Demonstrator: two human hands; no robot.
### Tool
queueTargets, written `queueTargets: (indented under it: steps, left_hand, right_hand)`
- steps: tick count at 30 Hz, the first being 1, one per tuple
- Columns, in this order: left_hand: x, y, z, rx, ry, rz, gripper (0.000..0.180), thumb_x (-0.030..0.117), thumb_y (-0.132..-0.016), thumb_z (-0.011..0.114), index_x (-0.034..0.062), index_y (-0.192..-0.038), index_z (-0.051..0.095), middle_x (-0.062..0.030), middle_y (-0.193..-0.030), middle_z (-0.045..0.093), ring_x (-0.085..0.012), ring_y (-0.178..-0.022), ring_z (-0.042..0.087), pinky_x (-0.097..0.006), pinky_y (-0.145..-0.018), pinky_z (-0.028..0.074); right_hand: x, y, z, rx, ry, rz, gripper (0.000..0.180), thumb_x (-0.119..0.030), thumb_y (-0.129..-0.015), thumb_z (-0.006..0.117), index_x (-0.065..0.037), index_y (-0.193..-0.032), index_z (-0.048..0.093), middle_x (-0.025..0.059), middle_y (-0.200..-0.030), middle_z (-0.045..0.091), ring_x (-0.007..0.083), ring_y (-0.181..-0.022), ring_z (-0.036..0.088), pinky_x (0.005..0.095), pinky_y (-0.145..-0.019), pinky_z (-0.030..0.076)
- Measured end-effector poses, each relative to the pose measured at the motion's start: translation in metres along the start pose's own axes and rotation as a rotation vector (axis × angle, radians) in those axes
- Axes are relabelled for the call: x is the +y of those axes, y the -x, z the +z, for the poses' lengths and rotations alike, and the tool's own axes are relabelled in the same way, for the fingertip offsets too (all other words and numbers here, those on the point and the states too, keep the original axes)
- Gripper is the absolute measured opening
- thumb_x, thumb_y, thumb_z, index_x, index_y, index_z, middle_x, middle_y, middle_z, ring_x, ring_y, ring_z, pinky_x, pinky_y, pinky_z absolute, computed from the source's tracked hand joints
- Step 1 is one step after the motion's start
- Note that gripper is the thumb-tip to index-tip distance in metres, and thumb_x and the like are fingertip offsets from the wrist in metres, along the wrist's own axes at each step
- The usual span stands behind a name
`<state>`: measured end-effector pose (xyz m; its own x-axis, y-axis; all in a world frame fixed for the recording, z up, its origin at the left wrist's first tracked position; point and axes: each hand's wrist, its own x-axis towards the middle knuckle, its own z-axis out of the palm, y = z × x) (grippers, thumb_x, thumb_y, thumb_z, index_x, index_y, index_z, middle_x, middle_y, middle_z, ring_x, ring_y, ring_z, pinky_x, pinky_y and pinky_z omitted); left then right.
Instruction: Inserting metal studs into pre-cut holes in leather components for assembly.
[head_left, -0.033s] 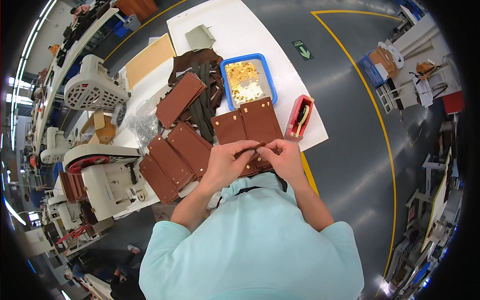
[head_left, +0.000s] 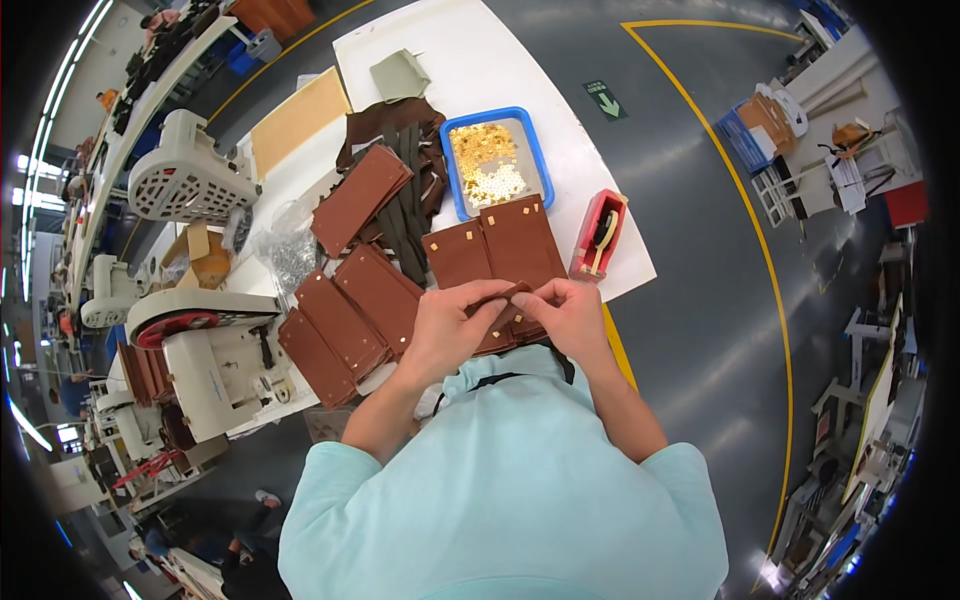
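Here, the left hand (head_left: pixel 450 322) has thumb and fingers pinched on a reddish-brown, leather-like piece (head_left: pixel 516 291), and the right hand (head_left: pixel 568 315) grips it too, fingertips close together! It's held just above flat, reddish-brown rectangular panels (head_left: pixel 522 245) on the white table (head_left: pixel 470 60). Beyond them: a blue-rimmed rectangular tray (head_left: pixel 542 160) of small gold-coloured pieces (head_left: pixel 484 143); rightward, a red tape dispenser (head_left: pixel 616 228).

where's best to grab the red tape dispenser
The red tape dispenser is probably best pinched across its two long sides, from above, with the nearer right hand: it is long and narrow, and the tape roll shows through its open top.
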<state>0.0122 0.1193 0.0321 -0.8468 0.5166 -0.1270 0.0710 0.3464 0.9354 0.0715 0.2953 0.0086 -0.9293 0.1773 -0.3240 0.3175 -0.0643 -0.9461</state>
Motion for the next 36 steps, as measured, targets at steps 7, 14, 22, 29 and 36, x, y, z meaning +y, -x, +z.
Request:
queueTargets:
  steps: [7, 14, 22, 29, 36]
  left_hand:
    - [-0.017, -0.011, -0.023, -0.032, 0.636, -0.216, 0.024, 0.001, -0.088, 0.067, -0.0042, -0.111, 0.067, -0.0080, -0.098, 0.072, -0.0105, -0.085, 0.067, -0.024, -0.074, 0.055]
    - [-0.049, -0.028, -0.042, 0.216, 0.881, -0.194, 0.030, -0.005, -0.088, 0.062, -0.0037, -0.118, 0.058, -0.0091, -0.104, 0.069, -0.0139, -0.091, 0.067, -0.027, -0.080, 0.056]
    - [-0.057, -0.015, -0.064, 0.074, 0.447, -0.209, 0.023, -0.001, -0.080, 0.073, -0.0014, -0.102, 0.068, -0.0040, -0.092, 0.070, -0.0097, -0.082, 0.065, -0.024, -0.077, 0.053]
    - [-0.049, -0.015, -0.064, -0.192, -0.085, -0.241, 0.021, 0.008, -0.077, 0.077, 0.0001, -0.094, 0.070, -0.0024, -0.076, 0.068, -0.0077, -0.072, 0.063, -0.025, -0.068, 0.050]
    - [-0.010, -0.022, -0.005, -0.355, -0.239, -0.090, 0.028, 0.015, -0.078, 0.074, 0.0036, -0.103, 0.070, -0.0119, -0.088, 0.072, -0.0215, -0.077, 0.069, -0.033, -0.071, 0.053]
  right_hand:
    - [0.032, -0.014, -0.018, 0.346, 0.101, -0.218, 0.021, -0.019, -0.089, 0.072, 0.002, -0.090, 0.069, 0.0032, -0.078, 0.069, 0.0080, -0.072, 0.062, 0.0250, -0.064, 0.049]
    - [0.059, -0.027, -0.065, -0.111, 0.025, 0.123, 0.026, -0.015, -0.092, 0.065, 0.003, -0.111, 0.065, 0.0038, -0.093, 0.069, 0.0097, -0.088, 0.062, 0.0256, -0.080, 0.050]
    - [0.076, -0.023, -0.078, 0.005, -0.329, 0.049, 0.015, -0.005, -0.089, 0.066, 0.002, -0.103, 0.067, 0.0065, -0.091, 0.070, 0.0114, -0.075, 0.066, 0.0249, -0.069, 0.055]
    - [0.074, -0.023, -0.071, 0.079, -0.333, -0.077, 0.013, -0.005, -0.091, 0.063, 0.001, -0.101, 0.068, 0.0050, -0.092, 0.071, 0.0100, -0.080, 0.065, 0.0244, -0.074, 0.053]
    - [0.051, -0.019, -0.034, -0.125, -0.190, -0.151, 0.011, -0.003, -0.091, 0.064, 0.002, -0.098, 0.070, 0.0045, -0.093, 0.071, 0.0087, -0.079, 0.065, 0.0222, -0.073, 0.053]
